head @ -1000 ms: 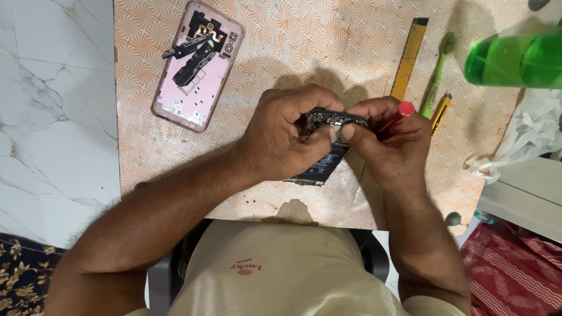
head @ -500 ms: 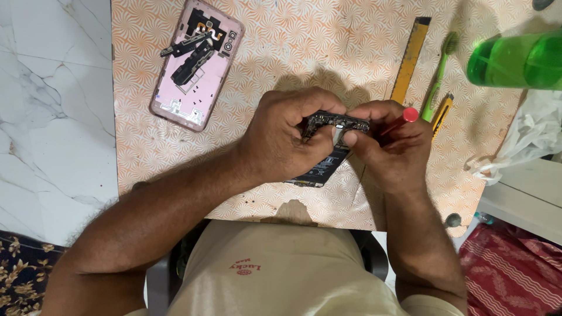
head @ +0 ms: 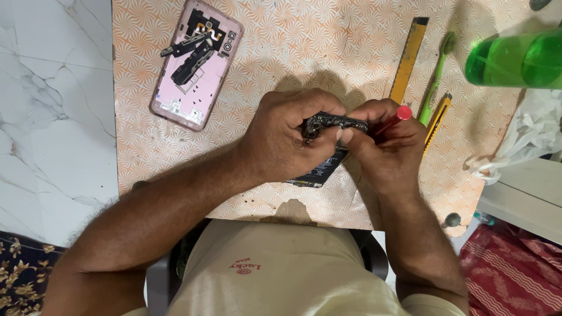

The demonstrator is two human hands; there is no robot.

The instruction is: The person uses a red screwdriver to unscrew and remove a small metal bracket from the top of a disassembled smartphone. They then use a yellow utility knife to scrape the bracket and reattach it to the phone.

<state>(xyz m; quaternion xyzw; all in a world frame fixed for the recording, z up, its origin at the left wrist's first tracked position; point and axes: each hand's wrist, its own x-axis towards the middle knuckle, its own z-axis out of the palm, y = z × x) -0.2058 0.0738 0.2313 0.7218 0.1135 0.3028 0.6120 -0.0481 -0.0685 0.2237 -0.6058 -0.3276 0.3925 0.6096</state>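
At frame centre, a dark, narrow circuit board [head: 335,123] is gripped by the left hand [head: 287,137]; a red-capped tool [head: 391,119] is held in the right hand [head: 389,146].

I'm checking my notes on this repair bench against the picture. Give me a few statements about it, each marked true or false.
1. Both hands hold a dark circuit board. True.
2. The right hand holds a blue-handled tool. False: the red-handled tool is in it.
3. The pink phone shell lies beyond the left hand, apart from it. True.
4. The green bottle stands beside the phone shell. False: it is at the far right edge.
5. A green toothbrush lies beside the yellow ruler. True.
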